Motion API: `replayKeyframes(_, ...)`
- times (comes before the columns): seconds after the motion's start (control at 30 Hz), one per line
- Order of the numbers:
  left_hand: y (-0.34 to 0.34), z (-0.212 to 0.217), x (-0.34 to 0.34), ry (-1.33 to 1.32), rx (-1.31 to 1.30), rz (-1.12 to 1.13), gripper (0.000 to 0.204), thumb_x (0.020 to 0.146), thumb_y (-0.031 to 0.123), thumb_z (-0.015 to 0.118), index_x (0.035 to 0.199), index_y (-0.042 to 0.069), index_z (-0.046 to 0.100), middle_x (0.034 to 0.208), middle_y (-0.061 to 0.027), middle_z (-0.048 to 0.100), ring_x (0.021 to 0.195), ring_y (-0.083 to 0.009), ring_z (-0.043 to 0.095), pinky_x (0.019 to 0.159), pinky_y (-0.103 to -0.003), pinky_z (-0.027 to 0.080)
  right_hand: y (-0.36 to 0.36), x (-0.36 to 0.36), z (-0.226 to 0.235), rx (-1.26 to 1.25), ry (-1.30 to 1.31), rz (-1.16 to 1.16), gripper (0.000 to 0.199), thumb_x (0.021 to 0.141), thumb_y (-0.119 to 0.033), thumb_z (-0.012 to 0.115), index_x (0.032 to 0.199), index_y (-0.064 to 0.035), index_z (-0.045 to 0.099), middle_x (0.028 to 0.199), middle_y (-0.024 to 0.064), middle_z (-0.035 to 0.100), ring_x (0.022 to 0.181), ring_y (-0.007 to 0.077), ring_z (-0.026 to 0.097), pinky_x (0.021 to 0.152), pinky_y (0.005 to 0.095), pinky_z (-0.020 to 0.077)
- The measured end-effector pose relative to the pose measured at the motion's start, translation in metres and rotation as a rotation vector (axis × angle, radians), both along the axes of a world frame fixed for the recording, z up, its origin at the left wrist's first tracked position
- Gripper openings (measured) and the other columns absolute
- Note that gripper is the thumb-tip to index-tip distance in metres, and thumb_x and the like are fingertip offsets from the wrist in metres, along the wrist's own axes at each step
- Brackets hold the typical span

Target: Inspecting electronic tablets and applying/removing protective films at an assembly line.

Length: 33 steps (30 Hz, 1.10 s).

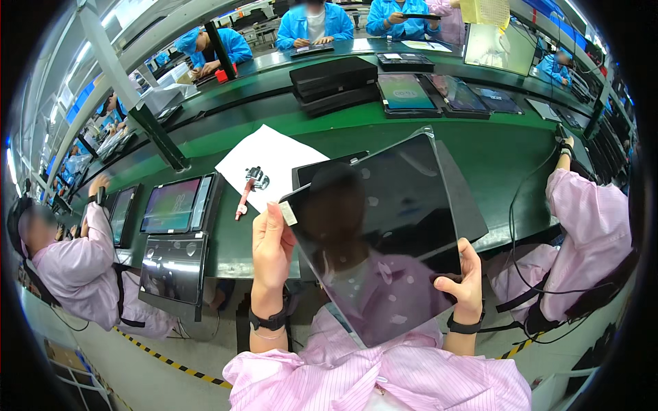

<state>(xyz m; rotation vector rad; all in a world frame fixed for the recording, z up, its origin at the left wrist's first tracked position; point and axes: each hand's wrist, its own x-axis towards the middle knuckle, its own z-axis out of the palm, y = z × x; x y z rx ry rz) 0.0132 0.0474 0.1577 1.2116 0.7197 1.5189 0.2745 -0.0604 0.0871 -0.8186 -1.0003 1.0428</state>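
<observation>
A person held a dark tablet [384,226] up in front of the body with both hands, tilted, over the near edge of the green bench [229,236] and the lap. The left hand [273,240] gripped the tablet's left corner, its thumb pointing up beside a small pale tab [287,214], while its other fingers were partly hidden. The right hand [466,281] gripped the right edge lower down, its thumb bent over the front and its fingers around the side. The screen looked black, with whitish spots and a reflection of a person, and a bit of clear film [429,131] stuck out at the top corner. Each wrist wore a black band [267,320].

Behind the tablet, a dark slab [466,192] lay on the bench, partly covered from view. Left of it lay a white sheet [281,151], with a small reddish thing [243,202] at its lower edge, too small to make out. Further left, a lit tablet [171,204] lay above a dark, glossy panel [173,267]. Across the bench, black cases [336,85] were stacked beside another lit tablet [408,92]. Co-workers in pink sat to either side, and others in blue worked beyond
</observation>
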Motion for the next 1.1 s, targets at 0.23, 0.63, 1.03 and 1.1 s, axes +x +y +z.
replayKeyframes(0.23, -0.027, 0.001, 0.002, -0.052, -0.007, -0.036, 0.034, 0.102, 0.031, 0.045, 0.087, 0.005, 0.061, 0.07, 0.0056, 0.051, 0.059, -0.0008, 0.043, 0.053, -0.018, 0.034, -0.011, -0.01, 0.014, -0.122, -0.033, 0.038, 0.038, 0.074, 0.005, 0.073, 0.103, -0.0022, 0.049, 0.099, 0.0043, 0.06, 0.088, 0.0081, 0.059, 0.079, 0.0218, 0.0476)
replayKeyframes(0.63, -0.037, -0.034, 0.03, -0.1, 0.02, 0.314, 0.041, 0.101, 0.039, 0.046, 0.082, 0.003, 0.054, 0.077, 0.0003, 0.057, 0.073, -0.0055, 0.05, 0.067, -0.022, 0.041, -0.032, -0.038, 0.047, 0.368, -0.764, -0.075, 0.052, 0.073, -0.016, 0.081, 0.108, 0.0071, 0.052, 0.1, 0.0174, 0.067, 0.08, 0.0186, 0.068, 0.065, 0.0277, 0.0551)
replayKeyframes(1.03, -0.047, -0.027, 0.001, 0.003, 0.273, 0.481, 0.05, 0.098, 0.046, 0.047, 0.082, 0.0, 0.055, 0.07, -0.0042, 0.061, 0.061, -0.0083, 0.056, 0.056, -0.02, 0.043, -0.014, -0.047, 0.134, 0.703, -0.688, -0.282, 0.017, 0.084, -0.012, 0.071, 0.088, 0.002, 0.061, 0.064, 0.0083, 0.058, 0.049, 0.0179, 0.058, 0.048, 0.0236, 0.0436)
replayKeyframes(1.1, -0.05, -0.034, 0.003, -0.019, 0.286, 0.524, 0.053, 0.097, 0.05, 0.044, 0.076, 0.002, 0.051, 0.065, -0.0029, 0.057, 0.056, -0.0073, 0.053, 0.051, -0.019, 0.039, -0.019, -0.047, 0.133, 0.741, -0.707, -0.206, 0.022, 0.082, -0.017, 0.072, 0.082, 0.0019, 0.061, 0.065, 0.009, 0.058, 0.047, 0.0217, 0.055, 0.044, 0.0277, 0.0425)
